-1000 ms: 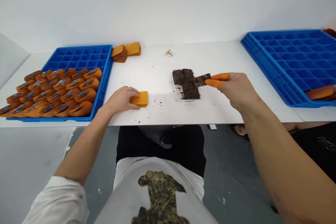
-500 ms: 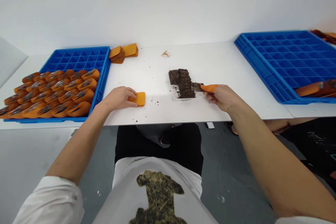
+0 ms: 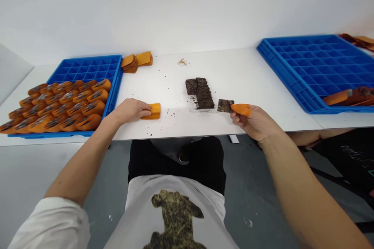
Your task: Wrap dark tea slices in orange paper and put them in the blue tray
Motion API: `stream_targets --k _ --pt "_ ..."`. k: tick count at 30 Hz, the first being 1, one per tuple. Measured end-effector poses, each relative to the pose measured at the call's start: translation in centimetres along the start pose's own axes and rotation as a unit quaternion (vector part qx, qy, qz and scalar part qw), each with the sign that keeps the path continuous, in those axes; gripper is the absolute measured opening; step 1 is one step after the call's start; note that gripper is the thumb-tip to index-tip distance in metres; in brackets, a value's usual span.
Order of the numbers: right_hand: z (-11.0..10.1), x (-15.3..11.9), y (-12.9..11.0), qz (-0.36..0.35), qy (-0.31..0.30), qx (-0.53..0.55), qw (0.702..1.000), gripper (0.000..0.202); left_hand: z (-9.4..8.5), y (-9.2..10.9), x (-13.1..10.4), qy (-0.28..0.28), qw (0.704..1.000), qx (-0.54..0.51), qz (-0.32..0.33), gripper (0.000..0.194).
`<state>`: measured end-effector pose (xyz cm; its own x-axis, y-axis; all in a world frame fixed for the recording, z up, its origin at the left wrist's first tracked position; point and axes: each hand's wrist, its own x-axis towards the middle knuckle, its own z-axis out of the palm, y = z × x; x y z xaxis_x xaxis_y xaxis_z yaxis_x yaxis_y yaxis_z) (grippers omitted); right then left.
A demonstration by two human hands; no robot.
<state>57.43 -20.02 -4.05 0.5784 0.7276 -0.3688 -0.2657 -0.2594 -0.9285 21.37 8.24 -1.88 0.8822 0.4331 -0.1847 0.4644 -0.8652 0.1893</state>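
My left hand (image 3: 133,109) rests on the white table with its fingers pressed on an orange pouch (image 3: 155,111), which looks partly opened along its middle. My right hand (image 3: 248,120), wearing an orange finger cover (image 3: 242,109), pinches a dark flat square piece (image 3: 224,105) by its right edge, just above the table. Left of that piece stands a clear tray (image 3: 201,109) with rows of dark squares (image 3: 204,94) in it; the piece and the tray are apart. Dark crumbs lie between the tray and the orange pouch.
At the left, a blue divided tray (image 3: 116,85) holds several filled orange pouches (image 3: 70,97). Stacked orange pouches (image 3: 136,61) lie beside it. Rubber bands (image 3: 182,62) lie farther back. Another blue divided tray (image 3: 288,76) is at the right, with a person's arm (image 3: 318,137) below it.
My right hand has moved right and slightly down, drawing the dark square away from the rows in the clear tray. The orange pouch under my left fingers now shows a fold along its middle.
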Motion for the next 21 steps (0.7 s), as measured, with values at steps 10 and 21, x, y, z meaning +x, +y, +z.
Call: stream_targets --k 10,21 --pt "0.9 -3.5 -0.3 -0.010 0.010 -0.004 1.000 0.062 0.5 2.5 0.0 0.103 0.991 0.085 0.001 0.044" --pt "4.2 -6.6 -0.8 -0.089 0.036 0.003 0.995 0.057 0.5 4.2 -5.5 0.359 0.883 -0.299 -0.052 0.039"
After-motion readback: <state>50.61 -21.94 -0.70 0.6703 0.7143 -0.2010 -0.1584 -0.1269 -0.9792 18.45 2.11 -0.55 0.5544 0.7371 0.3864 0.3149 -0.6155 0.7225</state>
